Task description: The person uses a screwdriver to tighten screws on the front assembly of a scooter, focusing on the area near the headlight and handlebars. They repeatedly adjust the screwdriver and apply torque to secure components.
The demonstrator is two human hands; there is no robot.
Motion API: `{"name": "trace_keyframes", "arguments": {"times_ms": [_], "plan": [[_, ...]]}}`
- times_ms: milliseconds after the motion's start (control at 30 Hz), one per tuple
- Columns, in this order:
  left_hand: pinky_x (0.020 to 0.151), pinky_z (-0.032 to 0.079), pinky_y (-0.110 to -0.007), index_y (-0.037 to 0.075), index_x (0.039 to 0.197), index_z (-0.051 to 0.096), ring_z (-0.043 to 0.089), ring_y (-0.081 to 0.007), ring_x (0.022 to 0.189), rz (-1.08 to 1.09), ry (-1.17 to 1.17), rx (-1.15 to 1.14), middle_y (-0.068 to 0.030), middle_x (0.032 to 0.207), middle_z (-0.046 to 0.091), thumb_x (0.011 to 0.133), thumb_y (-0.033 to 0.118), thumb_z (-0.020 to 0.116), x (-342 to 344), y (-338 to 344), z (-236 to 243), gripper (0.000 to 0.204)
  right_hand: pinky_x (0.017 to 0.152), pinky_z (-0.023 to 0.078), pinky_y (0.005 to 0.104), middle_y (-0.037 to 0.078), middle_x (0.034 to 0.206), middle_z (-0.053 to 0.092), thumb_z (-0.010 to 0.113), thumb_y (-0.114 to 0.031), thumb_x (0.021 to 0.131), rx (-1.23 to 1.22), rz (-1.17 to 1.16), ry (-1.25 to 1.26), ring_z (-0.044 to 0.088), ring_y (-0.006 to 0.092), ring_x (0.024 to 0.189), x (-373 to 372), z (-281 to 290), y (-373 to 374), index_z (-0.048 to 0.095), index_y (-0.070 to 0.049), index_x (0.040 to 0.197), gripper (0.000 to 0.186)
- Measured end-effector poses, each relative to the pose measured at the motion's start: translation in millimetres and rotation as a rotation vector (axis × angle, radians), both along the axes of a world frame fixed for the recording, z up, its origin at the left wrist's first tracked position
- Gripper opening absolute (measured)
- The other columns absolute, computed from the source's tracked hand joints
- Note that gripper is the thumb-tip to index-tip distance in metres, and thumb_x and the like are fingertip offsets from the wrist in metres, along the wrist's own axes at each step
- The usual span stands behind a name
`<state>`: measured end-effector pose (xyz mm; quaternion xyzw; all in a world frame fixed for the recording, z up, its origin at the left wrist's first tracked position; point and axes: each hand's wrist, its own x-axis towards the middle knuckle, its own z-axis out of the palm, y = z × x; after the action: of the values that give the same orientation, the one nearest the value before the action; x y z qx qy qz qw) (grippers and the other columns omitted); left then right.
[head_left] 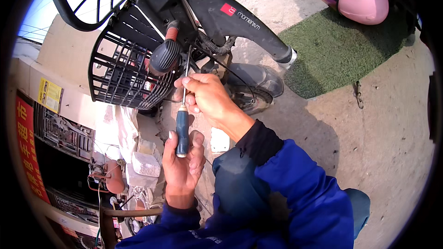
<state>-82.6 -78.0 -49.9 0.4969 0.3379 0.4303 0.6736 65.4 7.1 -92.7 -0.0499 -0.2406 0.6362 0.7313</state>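
Note:
A screwdriver (182,131) with a dark blue handle and a long metal shaft points up into the front of a black electric scooter (235,16). My left hand (182,175) is closed loosely around the lower end of the handle, thumb on one side and fingers on the other. Higher up, my right hand (213,99) pinches the shaft between thumb and fingers. The tip goes in among dark parts and cables below the scooter's frame, and what it touches is hidden. Just left of the shaft is a black ribbed part (164,58) with an orange-red neck.
A black basket (122,67) is fixed at the scooter's front, left of my hands. The front wheel (251,99) lies beyond my right hand. A pink helmet (362,0) sits above a green mat (341,50). White bundles (146,163) and a red tank (115,176) stand left.

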Motion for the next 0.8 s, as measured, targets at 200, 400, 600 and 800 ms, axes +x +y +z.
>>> {"name": "trace_keyframes", "arguments": {"times_ms": [200,400,600,800], "plan": [[0.045,0.036,-0.022,0.002,0.137,0.049,0.046,-0.0084,0.049,0.297,0.688,0.773,-0.0111,0.088,0.063,0.098,0.010,0.064,-3.7,17.6,-15.3,0.042,0.046,0.039,0.0249,0.014,0.085,0.069,0.053,-0.013,0.107,-0.041,-0.107,-0.075,0.049,0.0077,0.054,-8.0,3.3,-0.6,0.064,0.007,0.109,0.024],[0.043,0.040,-0.023,0.004,0.143,0.045,0.053,-0.0135,0.051,0.161,0.428,0.762,-0.0113,0.090,0.064,0.104,0.035,0.059,-2.5,13.4,-18.0,0.051,0.048,0.040,0.0244,0.012,0.085,0.070,0.054,-0.013,0.106,-0.043,-0.103,-0.056,0.049,0.0072,0.057,-3.8,1.3,3.9,0.065,0.007,0.109,0.023],[0.040,0.035,-0.020,0.003,0.129,0.049,0.046,-0.0084,0.048,0.139,0.131,0.252,-0.0109,0.085,0.062,0.103,0.018,0.061,-10.6,22.3,-19.1,0.032,0.049,0.040,0.0231,0.011,0.086,0.070,0.054,-0.014,0.106,-0.007,-0.063,0.002,0.048,0.0060,0.061,-6.2,-4.7,9.5,0.066,0.006,0.109,0.023],[0.045,0.038,-0.022,0.000,0.139,0.043,0.054,-0.0127,0.053,0.236,0.429,0.669,-0.0138,0.092,0.063,0.099,0.020,0.068,-10.5,18.7,-30.5,0.052,0.049,0.040,0.0226,0.011,0.086,0.069,0.054,-0.013,0.106,-0.004,-0.083,-0.046,0.048,0.0059,0.061,-0.9,-3.0,8.7,0.066,0.006,0.110,0.023]]}}
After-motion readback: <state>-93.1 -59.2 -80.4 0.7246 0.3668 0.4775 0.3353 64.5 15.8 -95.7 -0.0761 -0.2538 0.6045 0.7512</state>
